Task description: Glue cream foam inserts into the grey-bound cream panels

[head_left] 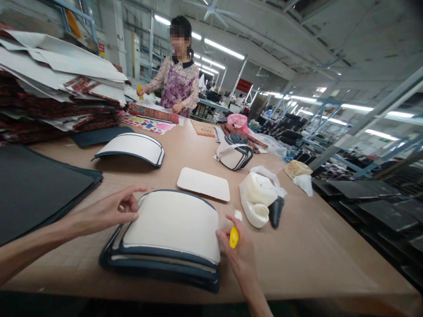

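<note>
A stack of curved dark-blue pads with white boards lies in front of me near the table's front edge. At its left side is my left hand, index finger stretched out and thumb apart from it, the fingertips at the top board's edge. My right hand is closed round a yellow-handled tool, its thumb by the stack's right edge. The tool's working end cannot be made out clearly. Just beyond the stack lies a flat white rounded board.
A cream plastic jug stands at right beside a dark bottle-like object. Further back are another pad stack and a tied bundle. Dark sheets lie left. A co-worker stands across the table.
</note>
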The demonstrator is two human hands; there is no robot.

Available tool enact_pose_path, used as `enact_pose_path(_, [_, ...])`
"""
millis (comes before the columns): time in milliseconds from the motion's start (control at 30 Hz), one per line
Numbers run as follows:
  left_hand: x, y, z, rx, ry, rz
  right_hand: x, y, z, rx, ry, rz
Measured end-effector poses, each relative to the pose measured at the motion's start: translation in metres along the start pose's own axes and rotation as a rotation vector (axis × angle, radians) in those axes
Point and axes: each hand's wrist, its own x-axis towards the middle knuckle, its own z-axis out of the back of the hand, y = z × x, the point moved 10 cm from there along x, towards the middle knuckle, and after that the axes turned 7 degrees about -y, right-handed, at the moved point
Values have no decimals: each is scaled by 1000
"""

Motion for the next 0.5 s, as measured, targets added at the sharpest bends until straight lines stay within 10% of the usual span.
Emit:
enact_pose_path(133, [0,-94,-8,326,-41,-476,1,7,1,-107,-15,85])
enact_pose_path(267, [-27,-174,-89,271,323,-865,1,2,-2,-109,-43,136])
enact_pose_path(367, [-40,-186,-139,389,486,-982,-4,-3,0,-107,-110,196])
enact_pose_path(500, [-33,-177,-153,473,459,-970,-15,-11,11,-111,-212,276])
